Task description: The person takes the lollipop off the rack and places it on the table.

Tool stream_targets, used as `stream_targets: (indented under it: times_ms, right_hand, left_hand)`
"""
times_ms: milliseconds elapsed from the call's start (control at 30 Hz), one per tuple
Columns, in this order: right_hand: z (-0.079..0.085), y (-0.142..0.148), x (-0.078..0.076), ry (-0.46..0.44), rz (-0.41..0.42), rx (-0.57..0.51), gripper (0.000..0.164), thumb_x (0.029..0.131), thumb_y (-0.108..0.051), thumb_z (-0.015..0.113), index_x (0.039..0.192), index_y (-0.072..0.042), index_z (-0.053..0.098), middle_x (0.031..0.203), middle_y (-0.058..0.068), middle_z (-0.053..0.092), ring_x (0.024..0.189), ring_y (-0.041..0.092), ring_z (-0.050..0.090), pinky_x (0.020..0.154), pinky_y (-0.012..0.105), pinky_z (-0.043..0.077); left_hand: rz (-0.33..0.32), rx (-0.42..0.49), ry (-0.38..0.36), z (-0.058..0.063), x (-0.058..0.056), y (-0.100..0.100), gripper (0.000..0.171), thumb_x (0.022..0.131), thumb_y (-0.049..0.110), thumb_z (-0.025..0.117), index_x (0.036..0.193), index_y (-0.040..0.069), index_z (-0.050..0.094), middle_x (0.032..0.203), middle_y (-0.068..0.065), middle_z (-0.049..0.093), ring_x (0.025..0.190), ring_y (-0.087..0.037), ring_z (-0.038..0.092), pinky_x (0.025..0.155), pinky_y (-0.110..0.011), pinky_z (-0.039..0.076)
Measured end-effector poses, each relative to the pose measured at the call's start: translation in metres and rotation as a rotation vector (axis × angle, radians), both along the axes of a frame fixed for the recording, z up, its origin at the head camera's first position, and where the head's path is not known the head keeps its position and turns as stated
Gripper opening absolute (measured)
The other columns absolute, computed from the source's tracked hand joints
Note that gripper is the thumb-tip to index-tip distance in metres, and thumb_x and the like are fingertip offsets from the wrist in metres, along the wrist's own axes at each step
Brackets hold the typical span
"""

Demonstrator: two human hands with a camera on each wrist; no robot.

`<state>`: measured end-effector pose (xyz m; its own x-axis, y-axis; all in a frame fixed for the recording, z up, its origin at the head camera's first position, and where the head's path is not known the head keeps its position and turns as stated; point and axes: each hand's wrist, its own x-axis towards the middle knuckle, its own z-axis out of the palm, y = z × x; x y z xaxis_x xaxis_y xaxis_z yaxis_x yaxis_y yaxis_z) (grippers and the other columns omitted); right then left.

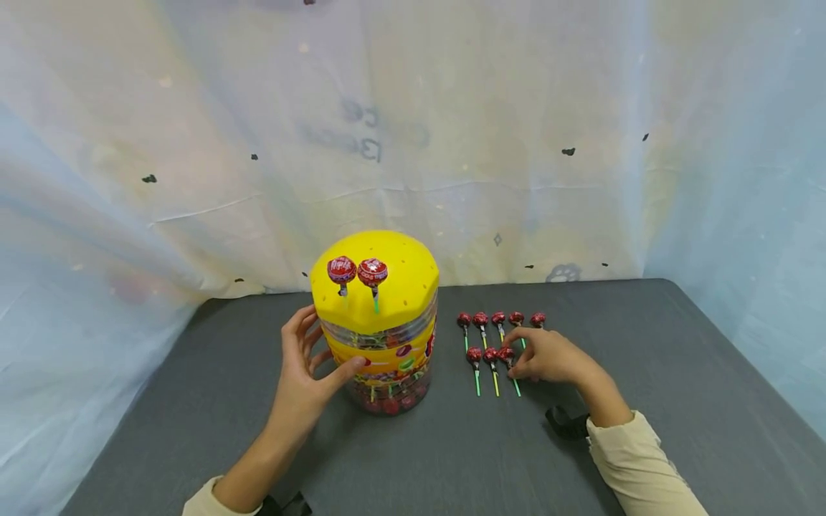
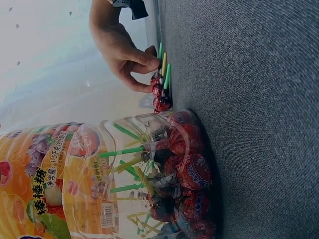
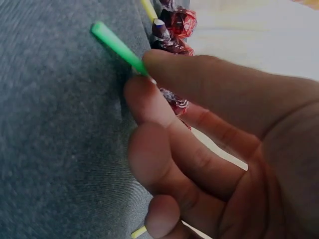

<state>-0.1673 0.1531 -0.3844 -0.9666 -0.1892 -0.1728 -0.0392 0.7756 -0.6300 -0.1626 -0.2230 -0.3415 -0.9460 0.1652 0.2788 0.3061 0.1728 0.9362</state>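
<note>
A large clear jar point(image 1: 400, 390) with a yellow lid point(image 1: 406, 279) stands upright on the table, packed with red-wrapped lollipops point(image 2: 192, 172). Two more red lollipops point(image 1: 372, 272) show side by side on the lid. My left hand point(image 1: 310, 365) holds the jar's left side, thumb across its front label. To the right of the jar, my right hand point(image 1: 548, 356) pinches a green-stick lollipop point(image 1: 507, 354) between thumb and forefinger, at the right end of the front row. In the right wrist view its green stick point(image 3: 117, 47) pokes out past the fingertips point(image 3: 154, 62).
Beside the held lollipop lie two others, one green-stick lollipop point(image 1: 474, 356) and one yellow-stick lollipop point(image 1: 491, 356). Behind them is a row of several lollipops point(image 1: 480, 320). A dark grey table point(image 1: 439, 459) carries everything, with a pale curtain point(image 1: 452, 143) behind it.
</note>
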Motion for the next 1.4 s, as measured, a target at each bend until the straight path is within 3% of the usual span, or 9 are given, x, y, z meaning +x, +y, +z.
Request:
stream_targets:
  times_ms: [500, 700, 867, 933, 1100, 1233, 1400]
  right_hand:
    - [0.008, -0.003, 0.004, -0.003, -0.040, 0.080, 0.050, 0.082, -0.019, 0.081, 0.127, -0.008, 0.060, 0.082, -0.002, 0.073, 0.068, 0.012, 0.062, 0.060, 0.030, 0.049]
    - [0.023, -0.010, 0.011, 0.064, -0.010, 0.101, 0.045, 0.085, -0.022, 0.079, 0.125, -0.011, 0.062, 0.084, -0.005, 0.072, 0.075, 0.009, 0.063, 0.065, 0.031, 0.051]
    - [0.046, -0.027, 0.023, 0.160, 0.089, -0.059, 0.045, 0.088, -0.024, 0.076, 0.128, -0.014, 0.059, 0.090, -0.007, 0.075, 0.082, 0.010, 0.068, 0.071, 0.029, 0.053]
    - [0.055, -0.037, 0.029, 0.162, 0.135, -0.157, 0.051, 0.090, -0.026, 0.075, 0.135, -0.016, 0.054, 0.098, -0.006, 0.075, 0.086, 0.011, 0.069, 0.073, 0.028, 0.055]
    - [0.074, -0.061, 0.046, 0.103, 0.209, -0.342, 0.067, 0.091, -0.032, 0.073, 0.149, -0.025, 0.041, 0.124, 0.002, 0.070, 0.090, 0.016, 0.068, 0.076, 0.028, 0.056]
    - [0.079, -0.074, 0.052, 0.061, 0.227, -0.375, 0.074, 0.091, -0.033, 0.073, 0.153, -0.030, 0.033, 0.141, 0.006, 0.060, 0.093, 0.015, 0.069, 0.080, 0.030, 0.057]
    - [0.076, -0.081, 0.054, 0.032, 0.256, -0.383, 0.080, 0.093, -0.031, 0.071, 0.158, -0.031, 0.023, 0.154, 0.005, 0.046, 0.101, 0.013, 0.069, 0.086, 0.028, 0.056]
  left_hand:
    - [0.000, -0.005, 0.012, 0.000, 0.000, 0.001, 0.090, 0.087, 0.011, 0.077, 0.152, 0.024, 0.015, 0.156, -0.004, 0.023, 0.147, -0.030, 0.026, 0.111, -0.050, 0.032]
    - [0.001, -0.003, 0.006, 0.000, 0.000, 0.001, 0.091, 0.087, 0.011, 0.078, 0.151, 0.024, 0.015, 0.155, -0.004, 0.024, 0.147, -0.030, 0.026, 0.110, -0.050, 0.032]
    - [-0.004, 0.027, -0.002, 0.002, -0.001, 0.000, 0.089, 0.086, 0.007, 0.077, 0.150, 0.024, 0.018, 0.152, -0.001, 0.027, 0.143, -0.026, 0.029, 0.107, -0.046, 0.033]
    - [-0.013, 0.053, -0.007, 0.003, -0.003, -0.002, 0.087, 0.087, 0.003, 0.075, 0.150, 0.023, 0.019, 0.150, 0.002, 0.028, 0.141, -0.022, 0.030, 0.104, -0.043, 0.035]
    - [-0.072, 0.122, -0.017, 0.006, -0.013, -0.012, 0.075, 0.093, -0.001, 0.064, 0.151, 0.018, 0.021, 0.147, 0.005, 0.032, 0.134, -0.016, 0.037, 0.100, -0.019, 0.044]
    - [-0.128, 0.112, -0.036, 0.008, -0.019, -0.020, 0.069, 0.098, 0.005, 0.059, 0.153, 0.024, 0.022, 0.152, 0.002, 0.029, 0.136, -0.016, 0.036, 0.096, -0.013, 0.047]
    - [-0.220, 0.048, -0.041, 0.006, -0.024, -0.025, 0.070, 0.101, 0.009, 0.057, 0.156, 0.028, 0.019, 0.160, 0.000, 0.022, 0.142, -0.018, 0.029, 0.101, -0.011, 0.041]
